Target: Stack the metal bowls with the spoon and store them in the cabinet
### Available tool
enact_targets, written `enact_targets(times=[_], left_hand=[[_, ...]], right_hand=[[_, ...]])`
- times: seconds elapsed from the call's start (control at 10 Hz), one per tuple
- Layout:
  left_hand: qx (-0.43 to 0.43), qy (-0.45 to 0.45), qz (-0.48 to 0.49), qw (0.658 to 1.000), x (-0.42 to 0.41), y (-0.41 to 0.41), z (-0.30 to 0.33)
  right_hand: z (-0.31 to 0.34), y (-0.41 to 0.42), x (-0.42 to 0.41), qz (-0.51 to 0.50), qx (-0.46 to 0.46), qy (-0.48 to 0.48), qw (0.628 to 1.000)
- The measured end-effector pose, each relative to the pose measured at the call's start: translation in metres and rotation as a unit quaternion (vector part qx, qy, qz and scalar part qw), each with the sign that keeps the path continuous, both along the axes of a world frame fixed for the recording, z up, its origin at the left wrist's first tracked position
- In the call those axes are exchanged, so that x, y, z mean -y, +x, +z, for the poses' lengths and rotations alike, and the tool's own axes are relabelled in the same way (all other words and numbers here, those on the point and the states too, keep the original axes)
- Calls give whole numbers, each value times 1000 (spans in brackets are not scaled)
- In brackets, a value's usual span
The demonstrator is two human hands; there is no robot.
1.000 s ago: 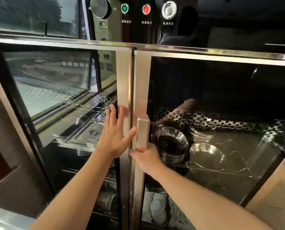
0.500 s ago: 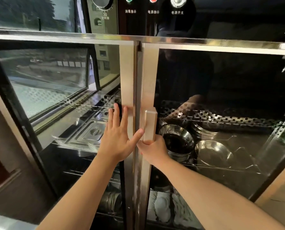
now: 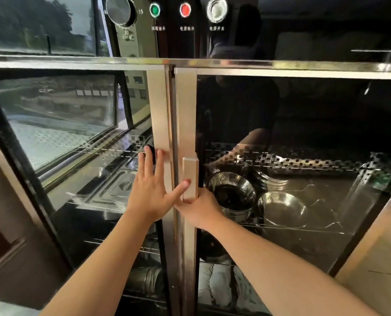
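The cabinet (image 3: pixel 281 65) fills the view, its two glass doors meeting at the middle with only a thin dark seam between their metal frames. Behind the right door's glass a wire shelf (image 3: pixel 304 229) carries the metal bowls: a stack of bowls (image 3: pixel 232 195) near the door edge and a single bowl (image 3: pixel 283 209) just right of it. No spoon can be made out through the reflections. The left hand (image 3: pixel 154 192) lies flat and spread wide against the left door's frame, holding nothing. The right hand (image 3: pixel 199 210) is curled around the lower end of the upright handle (image 3: pixel 190 179) on the right door.
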State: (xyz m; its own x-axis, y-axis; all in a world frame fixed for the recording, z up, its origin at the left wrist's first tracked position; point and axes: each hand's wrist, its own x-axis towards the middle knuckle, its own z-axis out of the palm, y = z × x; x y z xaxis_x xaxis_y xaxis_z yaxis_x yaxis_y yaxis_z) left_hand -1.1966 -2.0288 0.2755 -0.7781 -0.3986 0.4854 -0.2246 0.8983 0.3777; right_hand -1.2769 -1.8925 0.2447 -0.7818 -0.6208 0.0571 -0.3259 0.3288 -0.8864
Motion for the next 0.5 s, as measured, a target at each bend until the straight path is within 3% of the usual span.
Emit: enact_targets(times=[0.3,0.5], left_hand=[[45,38,11,998,-6,18,17],[20,40,-19,999,-14,37,35]], right_hand=[[22,13,-20,48,-7,82,995],[36,19,-56,-4,-53,118,992]])
